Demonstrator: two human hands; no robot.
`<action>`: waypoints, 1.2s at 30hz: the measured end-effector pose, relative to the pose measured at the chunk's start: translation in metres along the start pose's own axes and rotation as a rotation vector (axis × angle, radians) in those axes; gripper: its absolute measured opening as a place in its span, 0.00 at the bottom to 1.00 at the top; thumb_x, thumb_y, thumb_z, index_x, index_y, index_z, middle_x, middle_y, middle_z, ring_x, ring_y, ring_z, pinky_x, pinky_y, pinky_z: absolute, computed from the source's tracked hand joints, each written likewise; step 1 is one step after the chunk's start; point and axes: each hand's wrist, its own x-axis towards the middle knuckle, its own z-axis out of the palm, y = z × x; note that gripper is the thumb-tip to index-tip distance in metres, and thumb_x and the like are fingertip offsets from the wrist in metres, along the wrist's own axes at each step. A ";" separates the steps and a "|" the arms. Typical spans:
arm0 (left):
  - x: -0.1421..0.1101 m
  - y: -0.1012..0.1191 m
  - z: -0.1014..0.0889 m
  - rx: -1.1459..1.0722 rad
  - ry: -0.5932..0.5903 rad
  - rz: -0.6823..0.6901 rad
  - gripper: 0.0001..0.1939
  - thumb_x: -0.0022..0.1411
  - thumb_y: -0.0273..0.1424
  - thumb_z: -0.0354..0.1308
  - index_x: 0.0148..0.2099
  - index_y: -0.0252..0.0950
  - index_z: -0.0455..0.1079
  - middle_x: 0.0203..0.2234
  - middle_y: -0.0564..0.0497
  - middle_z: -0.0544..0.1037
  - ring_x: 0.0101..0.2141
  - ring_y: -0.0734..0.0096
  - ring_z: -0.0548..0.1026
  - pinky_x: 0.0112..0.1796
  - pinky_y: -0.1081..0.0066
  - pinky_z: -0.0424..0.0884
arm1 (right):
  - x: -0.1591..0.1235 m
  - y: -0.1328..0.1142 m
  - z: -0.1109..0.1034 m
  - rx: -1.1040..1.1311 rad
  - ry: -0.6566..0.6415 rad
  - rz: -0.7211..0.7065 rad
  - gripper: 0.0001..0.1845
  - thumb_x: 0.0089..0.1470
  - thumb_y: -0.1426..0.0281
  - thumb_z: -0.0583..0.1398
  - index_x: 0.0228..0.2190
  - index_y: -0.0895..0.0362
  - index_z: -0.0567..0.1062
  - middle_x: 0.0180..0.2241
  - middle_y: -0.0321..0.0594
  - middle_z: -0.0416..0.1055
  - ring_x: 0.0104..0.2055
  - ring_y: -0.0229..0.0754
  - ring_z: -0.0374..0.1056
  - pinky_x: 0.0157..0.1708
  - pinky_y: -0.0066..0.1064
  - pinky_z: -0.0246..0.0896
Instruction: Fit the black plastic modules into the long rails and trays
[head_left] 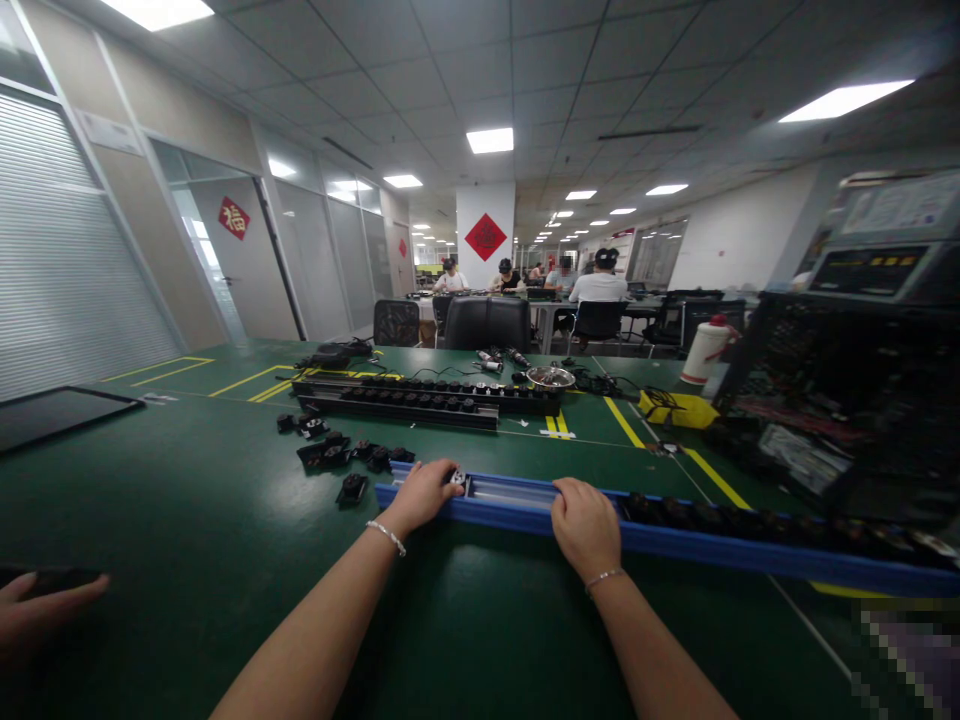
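A long blue channel-shaped rail lies across the green table in front of me. My left hand is closed at its left part, fingertips on a small black-and-silver socket-like module sitting in the channel. My right hand curls over the rail's near wall, its fingers partly hidden. Between my hands a bare stretch of the channel shows. Right of my right hand, a row of dark modules fills the rail. Several loose black modules lie beyond the rail's left end, one apart from the others.
Black rails with modules lie farther back, near a metal dish. A yellow tray, white bottle and dark equipment rack stand right. Another person's hand holds something dark at lower left, below a black panel.
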 end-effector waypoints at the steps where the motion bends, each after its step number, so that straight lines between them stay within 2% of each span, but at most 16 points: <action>1: 0.000 -0.002 -0.002 0.003 -0.001 -0.004 0.18 0.58 0.37 0.51 0.51 0.41 0.64 0.50 0.48 0.72 0.52 0.63 0.66 0.57 0.56 0.47 | 0.000 0.000 0.000 -0.003 0.003 -0.001 0.17 0.53 0.73 0.48 0.39 0.59 0.74 0.41 0.43 0.73 0.45 0.41 0.65 0.47 0.33 0.52; 11: -0.003 -0.029 -0.018 -0.008 -0.014 -0.038 0.17 0.56 0.35 0.52 0.49 0.42 0.65 0.50 0.50 0.72 0.52 0.63 0.66 0.58 0.56 0.46 | -0.001 0.001 0.001 -0.022 0.012 -0.013 0.17 0.53 0.73 0.48 0.39 0.60 0.74 0.41 0.42 0.73 0.45 0.41 0.65 0.47 0.33 0.53; 21: -0.007 -0.054 -0.036 -0.060 -0.029 -0.046 0.20 0.54 0.35 0.52 0.50 0.38 0.65 0.49 0.48 0.72 0.49 0.65 0.69 0.50 0.70 0.62 | 0.000 0.001 0.000 -0.011 -0.016 0.003 0.17 0.54 0.72 0.48 0.39 0.59 0.74 0.41 0.43 0.73 0.45 0.41 0.65 0.47 0.33 0.53; 36: -0.011 -0.075 -0.047 -0.126 0.012 -0.122 0.21 0.51 0.32 0.53 0.49 0.37 0.66 0.51 0.47 0.70 0.52 0.63 0.67 0.53 0.68 0.60 | -0.001 0.002 0.002 -0.007 0.003 -0.011 0.17 0.53 0.73 0.48 0.39 0.60 0.74 0.41 0.43 0.73 0.45 0.41 0.65 0.47 0.33 0.53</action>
